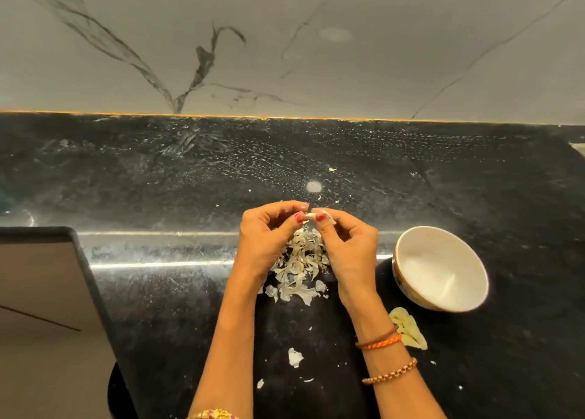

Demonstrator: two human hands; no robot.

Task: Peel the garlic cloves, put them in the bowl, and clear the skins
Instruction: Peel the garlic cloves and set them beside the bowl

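Between both thumbs, a garlic clove is lying crosswise, its long axis running left to right; the left hand and right hand are each pinching one end. Below the grip, papery skins are heaping on the glossy black surface. Right of it, a round white bowl is sitting beside peeled cloves.

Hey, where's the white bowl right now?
In the head view, the white bowl sits on the black counter, just right of the right hand.
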